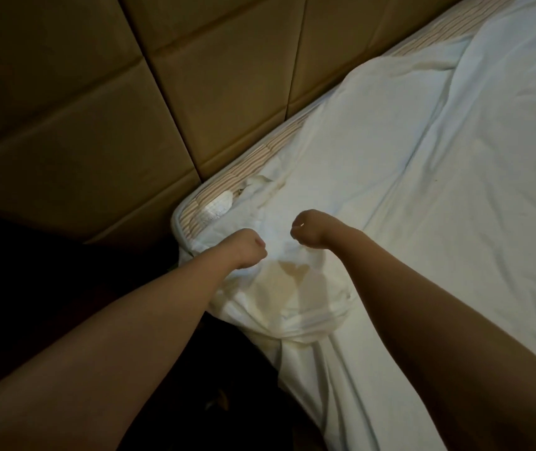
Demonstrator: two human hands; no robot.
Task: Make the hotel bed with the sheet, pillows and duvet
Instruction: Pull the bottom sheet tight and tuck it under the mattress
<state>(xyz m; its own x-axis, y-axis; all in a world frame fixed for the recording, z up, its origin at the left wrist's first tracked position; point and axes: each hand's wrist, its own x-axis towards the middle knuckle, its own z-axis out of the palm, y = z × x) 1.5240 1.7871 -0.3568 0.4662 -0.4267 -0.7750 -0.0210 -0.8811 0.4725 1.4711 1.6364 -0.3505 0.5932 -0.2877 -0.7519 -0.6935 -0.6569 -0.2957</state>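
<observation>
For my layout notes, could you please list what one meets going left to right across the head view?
Padded wall panels → striped mattress edge → left hand → right hand → open stretch of white sheet.

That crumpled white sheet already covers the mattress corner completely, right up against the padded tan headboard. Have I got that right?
Not quite. In the head view the crumpled white sheet stops short of the corner: the striped beige mattress edge lies bare, right up against the padded tan headboard.
</observation>
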